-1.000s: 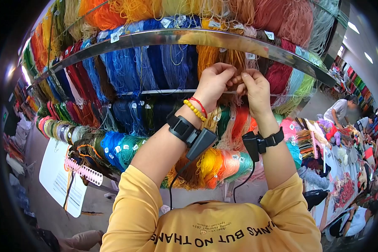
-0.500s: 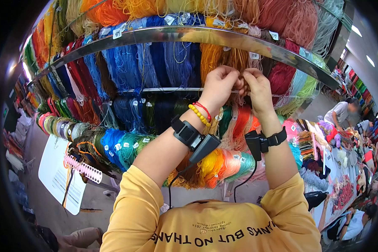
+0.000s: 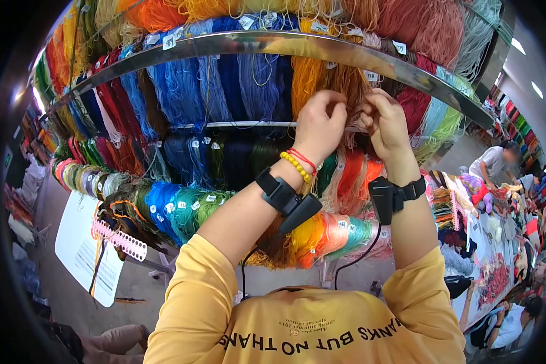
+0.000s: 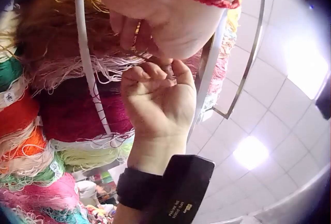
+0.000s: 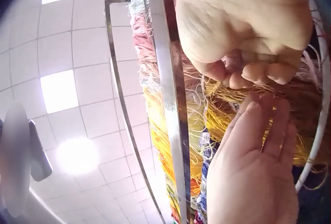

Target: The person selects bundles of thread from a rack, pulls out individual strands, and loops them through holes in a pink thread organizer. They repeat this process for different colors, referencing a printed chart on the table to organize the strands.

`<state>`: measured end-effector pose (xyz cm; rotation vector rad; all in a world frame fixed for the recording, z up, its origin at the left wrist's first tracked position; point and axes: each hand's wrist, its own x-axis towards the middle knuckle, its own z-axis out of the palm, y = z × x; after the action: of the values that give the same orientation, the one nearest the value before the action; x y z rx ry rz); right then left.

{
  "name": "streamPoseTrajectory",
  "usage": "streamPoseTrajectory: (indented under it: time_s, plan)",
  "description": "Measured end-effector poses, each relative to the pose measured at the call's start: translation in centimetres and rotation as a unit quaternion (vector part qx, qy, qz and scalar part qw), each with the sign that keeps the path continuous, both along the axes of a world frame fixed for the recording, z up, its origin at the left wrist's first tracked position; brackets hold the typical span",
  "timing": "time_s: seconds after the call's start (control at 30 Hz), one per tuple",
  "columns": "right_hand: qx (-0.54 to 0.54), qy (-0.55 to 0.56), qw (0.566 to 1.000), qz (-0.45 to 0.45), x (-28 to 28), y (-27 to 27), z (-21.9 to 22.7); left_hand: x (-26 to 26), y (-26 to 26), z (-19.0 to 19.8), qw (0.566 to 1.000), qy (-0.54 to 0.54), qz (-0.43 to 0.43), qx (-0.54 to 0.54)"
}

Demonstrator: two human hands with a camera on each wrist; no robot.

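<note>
Brown and golden-brown thread hanks (image 3: pixel 341 82) hang from the rack in front of both hands. My left hand (image 3: pixel 321 124) has thumb and forefinger bent toward each other at fine brown strands; in the right wrist view its other fingers (image 5: pixel 279 136) extend fairly straight. Just to its right, my right hand (image 3: pixel 387 127) has curled fingers and pinches fine brown strands (image 5: pixel 264 88). The fingertips are close together in the left wrist view, where the left hand (image 4: pixel 165 19) is above the right hand (image 4: pixel 160 102). The exact hold on the thin strands is partly hidden.
A curved metal rail (image 3: pixel 248 45) crosses above the hands, with a white rod (image 3: pixel 242 124) below. Blue hanks (image 3: pixel 182 91) hang left and dark red ones (image 3: pixel 413 103) right. Coiled threads (image 3: pixel 339 233) lie below the forearms. A person (image 3: pixel 488 161) stands at far right.
Both hands have shifted slightly right, and a gap has opened between their fingertips in the head view. The right hand has turned, with its fingers more curled.
</note>
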<state>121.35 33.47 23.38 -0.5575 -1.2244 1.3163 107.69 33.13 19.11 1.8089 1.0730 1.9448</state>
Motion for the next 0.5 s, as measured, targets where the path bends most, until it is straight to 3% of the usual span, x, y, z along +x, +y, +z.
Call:
streamPoseTrajectory:
  time_s: [0.1, 0.2, 0.3, 0.4, 0.5]
  plan:
    - [0.024, -0.112, 0.992, -0.049, -0.2, 0.4, 0.4, -0.6, 0.7, -0.5, 0.998, -0.050, 0.016, -0.025]
    - [0.103, -0.237, 0.951, -0.171, -1.2, 0.0, 0.8, -1.1, 1.1, -1.3, 0.995, -0.078, 0.032, -0.062]
    - [0.166, -0.269, 0.923, -0.220, -1.5, 1.3, 0.3, -1.7, 1.8, -1.5, 0.991, -0.100, 0.066, -0.062]
    - [0.155, -0.331, 0.902, -0.228, -1.5, 1.8, 0.3, -2.0, 1.6, -1.3, 0.993, -0.087, 0.047, -0.061]
    - [0.152, -0.337, 0.904, -0.217, -1.7, 1.3, 0.5, -1.8, 1.0, -0.4, 0.995, -0.019, 0.085, -0.050]
